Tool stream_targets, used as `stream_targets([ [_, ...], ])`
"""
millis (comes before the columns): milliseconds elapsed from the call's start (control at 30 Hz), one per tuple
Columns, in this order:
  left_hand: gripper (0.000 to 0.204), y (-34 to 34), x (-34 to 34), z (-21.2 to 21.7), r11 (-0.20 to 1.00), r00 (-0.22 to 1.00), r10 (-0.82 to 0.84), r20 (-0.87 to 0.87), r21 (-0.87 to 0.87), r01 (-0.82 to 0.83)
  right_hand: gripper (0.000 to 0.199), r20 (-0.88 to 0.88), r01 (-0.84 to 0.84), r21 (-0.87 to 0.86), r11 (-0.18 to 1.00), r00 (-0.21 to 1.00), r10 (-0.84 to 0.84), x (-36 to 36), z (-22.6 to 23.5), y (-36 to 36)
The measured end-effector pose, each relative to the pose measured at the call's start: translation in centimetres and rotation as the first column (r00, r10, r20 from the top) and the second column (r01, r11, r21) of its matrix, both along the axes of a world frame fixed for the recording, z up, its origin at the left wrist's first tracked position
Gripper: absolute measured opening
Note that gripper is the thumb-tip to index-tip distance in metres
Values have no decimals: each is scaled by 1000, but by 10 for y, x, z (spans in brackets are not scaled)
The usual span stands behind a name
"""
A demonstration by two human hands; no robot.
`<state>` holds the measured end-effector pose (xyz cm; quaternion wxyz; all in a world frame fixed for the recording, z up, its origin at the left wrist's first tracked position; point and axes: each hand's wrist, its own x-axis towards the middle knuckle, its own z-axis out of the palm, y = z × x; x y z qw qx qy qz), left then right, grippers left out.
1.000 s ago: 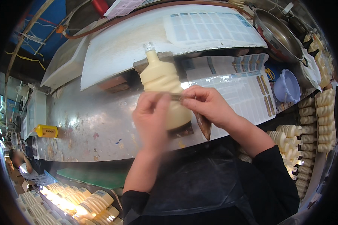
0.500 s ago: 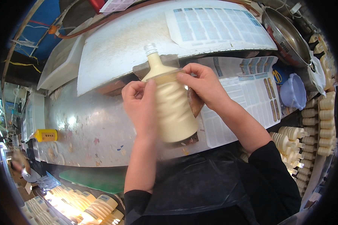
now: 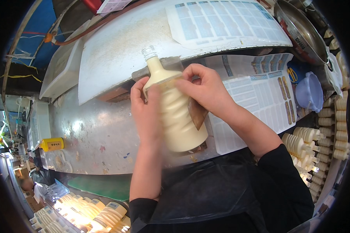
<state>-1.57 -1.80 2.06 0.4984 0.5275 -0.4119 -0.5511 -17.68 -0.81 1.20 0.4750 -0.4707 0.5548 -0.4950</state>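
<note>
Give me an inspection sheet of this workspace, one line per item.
Surface: grey metal table, stained, with coloured specks.
Things at hand: cream bottle, clear neck pointing away from the person; brownish strip across its shoulder.
Clutter: yellow bottle at left; printed sheet at right; purple tub beyond it.
Hands: left hand, blurred, at the bottle's left shoulder; right hand at its right, with a brown pointed piece below, apparently held.
Cables: yellow cord upper left; electrical cables cannot be made out there.
Surroundings: cream bottles massed lower left and right; metal pan upper right.
</note>
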Motion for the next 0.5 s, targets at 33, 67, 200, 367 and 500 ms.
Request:
stream_targets([
  [33,34,-1,1,-2,1000,1000,-3,5,-17,3,18,5,-8,18,1000,1000,7,0,2,0],
  [67,37,-2,3,-7,999,1000,-6,11,-33,7,18,10,-15,35,999,1000,15,0,3,0],
  [200,42,-3,5,-15,998,1000,-14,-27,-55,12,20,8,7,4,1000,1000,-7,-4,-9,-2],
  [367,42,-4,9,-21,998,998,-35,-47,-61,32,26,294,-61,55,997,955,42,-7,-19,-8],
  [500,41,-3,9,-21,997,997,-43,-67,-66,39,29,80,-122,63,991,990,117,-7,-15,-8],
])
